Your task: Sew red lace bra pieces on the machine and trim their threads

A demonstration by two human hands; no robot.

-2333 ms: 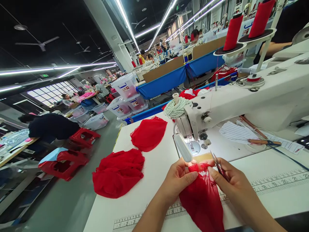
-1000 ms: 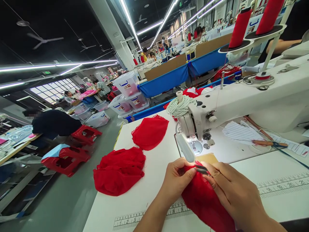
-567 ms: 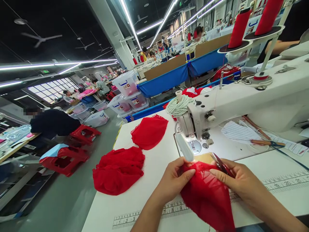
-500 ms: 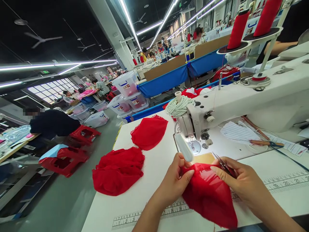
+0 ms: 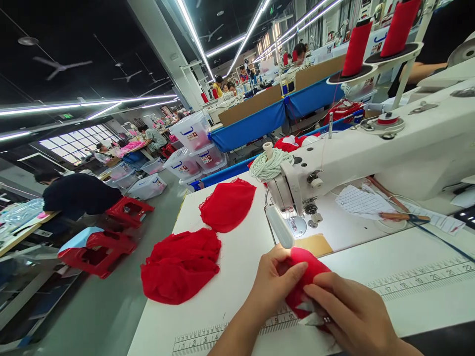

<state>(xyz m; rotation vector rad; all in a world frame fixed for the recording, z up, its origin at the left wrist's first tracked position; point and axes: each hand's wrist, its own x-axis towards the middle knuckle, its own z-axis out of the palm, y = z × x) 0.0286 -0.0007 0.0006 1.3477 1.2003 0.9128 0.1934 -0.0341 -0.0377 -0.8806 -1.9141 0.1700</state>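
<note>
My left hand (image 5: 272, 281) pinches the upper left edge of a red fabric piece (image 5: 310, 262) between thumb and fingers, in front of the sewing machine (image 5: 295, 190). Closed around a pair of metal thread snips (image 5: 312, 318), my right hand (image 5: 354, 311) also touches the right side of the same piece with its fingertips. The snips' blades point left, close to the fabric's lower edge. On the table to the left lie a lace-edged red piece (image 5: 228, 205) and a gathered red pile (image 5: 180, 267). My right hand hides part of the held fabric.
A printed ruler scale (image 5: 196, 340) runs along the table's front. Pale green cord (image 5: 270, 165) hangs on the machine head. Paper slips (image 5: 358, 201) and a wooden-handled tool (image 5: 404, 216) lie under the machine arm. Red thread cones (image 5: 356, 47) stand behind. Red stools (image 5: 98, 252) are left.
The fabric has been turned and folded, so less of it hangs down. My right hand has moved lower and left, and the snips now point left instead of up. The view has shifted slightly.
</note>
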